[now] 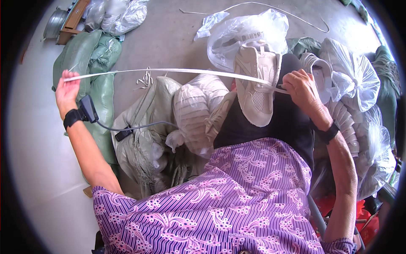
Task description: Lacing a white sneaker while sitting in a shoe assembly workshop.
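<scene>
A flat white shoelace (182, 71) is drawn out in a long, slightly bowed line between my two hands. Far out to the left, my left hand (67, 91) is closed on one end of it. My right hand (303, 91) pinches the lace just beside a beige sneaker (256, 103). The sneaker rests on my dark-trousered thigh (237, 134), toe toward me. Across its front the lace runs over the lower eyelets; whether it is threaded there I cannot tell. My right fingertips are partly hidden by the hand.
Green woven sacks (99, 84) and a pale sack (148, 122) lie to the left. Clear plastic bags with shoes (201, 110) are beside me, with more bags (353, 76) at right. Loose laces (146, 79) lie on the floor. A cable hangs from my left wrist device (89, 109).
</scene>
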Motion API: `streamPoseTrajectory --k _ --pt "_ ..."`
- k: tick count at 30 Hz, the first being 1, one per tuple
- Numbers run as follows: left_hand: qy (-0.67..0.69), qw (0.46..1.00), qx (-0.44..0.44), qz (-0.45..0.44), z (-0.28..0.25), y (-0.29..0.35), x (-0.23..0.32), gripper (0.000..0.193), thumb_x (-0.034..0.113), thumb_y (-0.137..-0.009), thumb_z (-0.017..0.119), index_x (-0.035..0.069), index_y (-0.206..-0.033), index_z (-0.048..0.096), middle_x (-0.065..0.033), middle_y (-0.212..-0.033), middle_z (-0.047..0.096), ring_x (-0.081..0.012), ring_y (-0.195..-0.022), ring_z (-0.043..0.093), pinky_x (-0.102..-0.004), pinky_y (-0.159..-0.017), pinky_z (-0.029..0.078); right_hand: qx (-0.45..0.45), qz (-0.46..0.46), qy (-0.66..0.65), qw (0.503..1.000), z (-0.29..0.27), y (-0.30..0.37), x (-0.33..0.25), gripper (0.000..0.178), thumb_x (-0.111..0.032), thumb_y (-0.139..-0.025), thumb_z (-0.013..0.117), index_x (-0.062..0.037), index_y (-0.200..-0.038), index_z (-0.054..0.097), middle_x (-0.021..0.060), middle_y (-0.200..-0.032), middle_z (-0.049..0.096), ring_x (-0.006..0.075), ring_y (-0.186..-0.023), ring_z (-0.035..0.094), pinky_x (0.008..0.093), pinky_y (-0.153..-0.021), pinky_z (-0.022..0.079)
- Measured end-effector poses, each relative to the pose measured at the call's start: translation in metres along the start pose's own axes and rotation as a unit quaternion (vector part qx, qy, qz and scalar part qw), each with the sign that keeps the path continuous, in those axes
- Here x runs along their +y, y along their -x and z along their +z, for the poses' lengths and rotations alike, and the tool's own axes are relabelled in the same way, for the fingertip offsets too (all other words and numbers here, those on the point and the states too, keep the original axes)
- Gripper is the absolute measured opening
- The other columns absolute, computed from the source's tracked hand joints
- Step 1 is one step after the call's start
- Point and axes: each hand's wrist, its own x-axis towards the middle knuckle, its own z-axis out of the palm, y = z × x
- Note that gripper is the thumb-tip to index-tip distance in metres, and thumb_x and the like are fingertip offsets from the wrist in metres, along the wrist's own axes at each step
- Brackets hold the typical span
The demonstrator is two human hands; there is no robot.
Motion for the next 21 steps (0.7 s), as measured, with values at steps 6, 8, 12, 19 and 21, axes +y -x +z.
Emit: streamPoseTrajectory --k 6,8,12,19,21 --pt "0.008 0.986 0.158 0.046 -0.003 0.038 -0.013 0.03 0.015 -0.098 0.031 -0.003 -0.11 0.051 -0.0157 -0.095 0.059 -0.0251 -0.079 0.056 -0.0423 -0.079 0.046 0.004 0.018 0.02 1.0 0.003 -0.001 -0.003 0.008 -0.017 -0.08 0.057 -0.0096 -0.076 0.058 0.0048 -0.074 0.057 0.0251 -0.079 0.052 0.0389 -0.072 0.035" --pt "0.025 0.995 0.091 0.025 -0.047 0.037 -0.002 0.028 0.014 -0.097 0.032 -0.003 -0.109 0.051 -0.0148 -0.091 0.058 -0.0229 -0.072 0.052 -0.0383 -0.071 0.043 0.0 0.023 0.019 1.0 0.005 -0.005 -0.008 0.009 -0.018 -0.079 0.057 -0.0103 -0.074 0.057 0.0051 -0.073 0.057 0.0254 -0.079 0.053 0.0394 -0.071 0.036" --pt "-0.014 0.999 0.02 -0.022 -0.004 0.07 -0.068 0.024 0.017 -0.095 0.04 0.001 -0.108 0.053 -0.0046 -0.074 0.051 -0.0139 -0.05 0.036 -0.0282 -0.051 0.032 0.035 -0.002 0.123 0.992 0.012 0.004 -0.005 0.005 -0.016 -0.073 0.058 -0.0116 -0.071 0.058 0.0045 -0.072 0.057 0.0264 -0.077 0.054 0.0423 -0.068 0.038" --pt "-0.124 0.988 -0.044 -0.087 0.056 0.122 -0.196 0.023 0.029 -0.09 0.054 0.009 -0.101 0.059 0.0045 -0.071 0.053 -0.0063 -0.048 0.042 -0.0223 -0.043 0.033 -0.001 -0.066 0.275 0.959 0.022 -0.009 -0.044 0.007 -0.015 -0.056 0.058 -0.0125 -0.062 0.055 0.0062 -0.061 0.049 0.0236 -0.062 0.046 0.04 -0.06 0.032" --pt "-0.157 0.976 -0.088 -0.121 0.095 0.146 -0.231 0.024 0.032 -0.088 0.055 0.009 -0.09 0.059 0.0041 -0.063 0.05 -0.0045 -0.042 0.038 -0.0196 -0.036 0.029 0.114 -0.108 0.177 0.972 0.044 -0.01 -0.031 0.011 -0.014 -0.059 0.059 -0.011 -0.069 0.056 0.0054 -0.064 0.05 0.0227 -0.071 0.048 0.0405 -0.064 0.033"
